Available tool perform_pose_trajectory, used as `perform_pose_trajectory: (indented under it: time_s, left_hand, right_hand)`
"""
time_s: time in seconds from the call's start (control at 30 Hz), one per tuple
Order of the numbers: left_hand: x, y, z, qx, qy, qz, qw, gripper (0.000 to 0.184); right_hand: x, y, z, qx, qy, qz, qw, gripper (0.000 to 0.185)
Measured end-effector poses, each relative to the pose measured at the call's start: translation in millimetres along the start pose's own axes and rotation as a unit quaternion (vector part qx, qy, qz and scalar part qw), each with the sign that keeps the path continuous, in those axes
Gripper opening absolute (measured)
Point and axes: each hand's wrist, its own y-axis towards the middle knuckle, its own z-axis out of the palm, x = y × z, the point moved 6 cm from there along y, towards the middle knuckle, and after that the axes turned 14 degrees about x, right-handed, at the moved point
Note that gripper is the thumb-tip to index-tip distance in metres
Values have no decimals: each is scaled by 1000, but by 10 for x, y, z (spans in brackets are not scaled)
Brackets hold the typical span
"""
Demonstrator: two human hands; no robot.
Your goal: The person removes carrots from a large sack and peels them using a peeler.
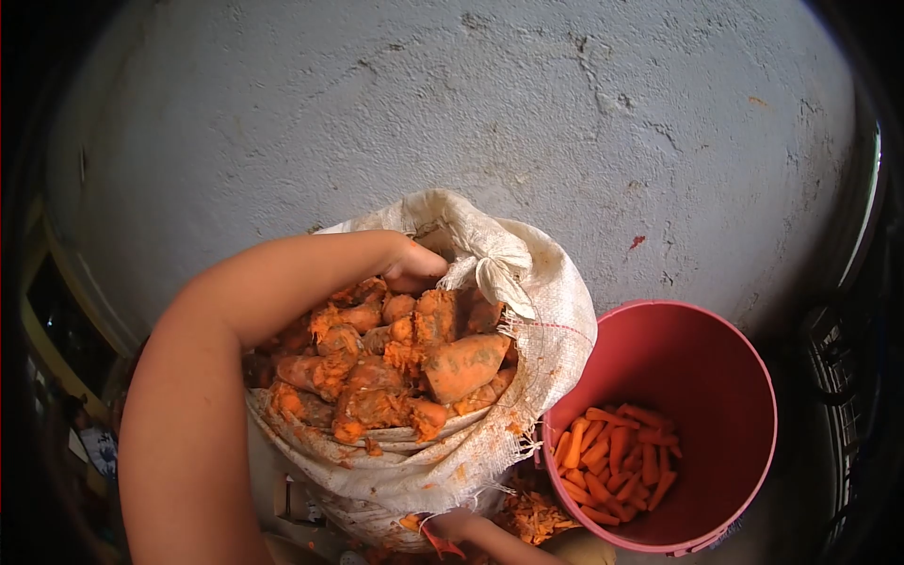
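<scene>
A white woven sack (560, 282), its rim rolled down and knotted at the far side, is full of soiled, chunky orange roots (466, 365) with ragged, shredded flesh. My left arm crosses over its left side, and my left hand (419, 266) is bent down inside the far rim beside the knot, its fingers mostly hidden. Low at the sack's front, my right hand (457, 525) is partly covered by the sack's lower edge. A small red thing (439, 544) shows beside it; I cannot make out what it is or whether the hand holds it.
To the right of the sack stands a red bucket (720, 395) with many small peeled carrots (617, 461) at its bottom. Orange shavings (535, 516) lie between sack and bucket. A rough grey wall (452, 113) rises behind. Dark metal objects (833, 358) are at the far right.
</scene>
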Motion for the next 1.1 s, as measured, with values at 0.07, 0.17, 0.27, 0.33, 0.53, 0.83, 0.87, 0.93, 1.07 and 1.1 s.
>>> perform_pose_trajectory:
  time_s: [0.07, 0.17, 0.27, 0.33, 0.53, 0.83, 0.87, 0.93, 1.07, 1.1]
  left_hand:
    - [4, -2, -10, -16, 2, -14, 1000, 43]
    - [0, -10, -26, -41, 8, -34, 999, 45]
    - [4, -32, -41, -62, 13, -56, 996, 46]
    - [3, -26, -51, -71, 13, -61, 995, 45]
    - [51, 104, -171, -100, -1, -14, 995, 36]
    - [-160, -846, -209, -110, 69, 14, 991, 25]
    - [-108, -922, -201, -121, 59, 14, 991, 23]
    - [37, -1091, -179, -143, 38, 16, 989, 24]
    - [286, -1353, 20, -167, -20, 48, 985, 31]
    - [374, -1399, 44, -174, -23, 51, 983, 32]
  right_hand:
    - [-85, 116, 60, -16, 6, 2, 1000, 31]
    - [-186, 243, 120, -56, 28, -14, 998, 30]
    - [-133, 192, 82, -17, 38, 2, 999, 30]
    - [-97, 138, 50, -28, 39, -3, 999, 29]
    - [-204, 325, 134, -56, 21, 0, 998, 27]
    - [-382, 561, 233, -69, 24, -34, 997, 28]
    - [-386, 566, 232, -67, 33, -35, 997, 28]
    - [-340, 498, 212, -57, 36, -37, 997, 29]
    - [-233, 345, 146, -14, 24, -8, 1000, 31]
    - [-169, 271, 105, -18, 3, -14, 1000, 32]
